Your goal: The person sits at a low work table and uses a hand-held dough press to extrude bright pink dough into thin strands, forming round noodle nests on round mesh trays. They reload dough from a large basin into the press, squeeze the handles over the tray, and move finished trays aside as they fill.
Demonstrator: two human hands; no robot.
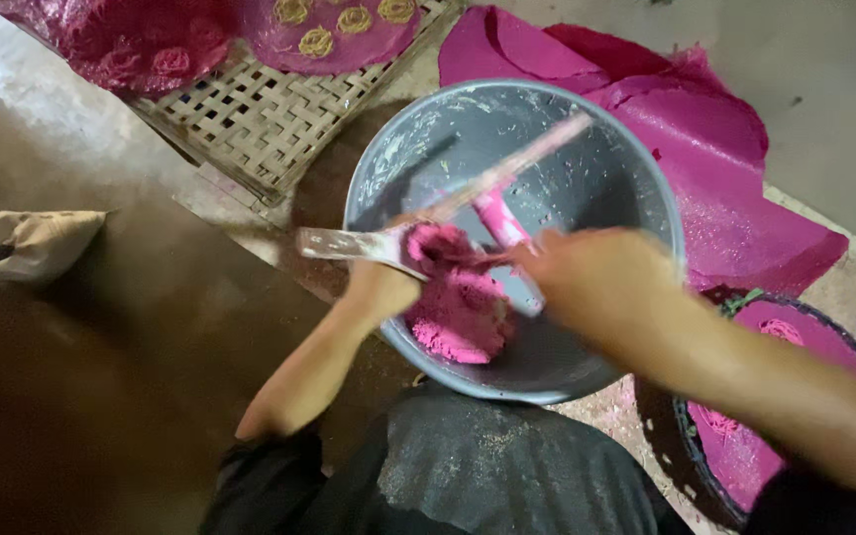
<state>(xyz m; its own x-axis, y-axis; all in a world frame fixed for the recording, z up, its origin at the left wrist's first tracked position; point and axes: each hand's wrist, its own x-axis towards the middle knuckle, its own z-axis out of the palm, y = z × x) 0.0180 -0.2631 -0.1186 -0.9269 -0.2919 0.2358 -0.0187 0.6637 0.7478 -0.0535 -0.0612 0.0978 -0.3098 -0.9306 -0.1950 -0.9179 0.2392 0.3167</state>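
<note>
A grey metal bowl sits in front of my knees with a lump of pink dough at its near side. My left hand grips a flat metal scraper at the bowl's near-left rim, its blade loaded with pink dough. My right hand reaches over the bowl from the right and holds a pink-smeared stick against the dough on the scraper. A long flat stick coated in pale residue leans across the bowl's inside.
Magenta sheets lie spread on the ground behind and right of the bowl. A woven bamboo tray at the upper left carries pink rounds with yellow rosettes. A dark round frame with a pink sheet lies at lower right. A cloth bundle rests at left.
</note>
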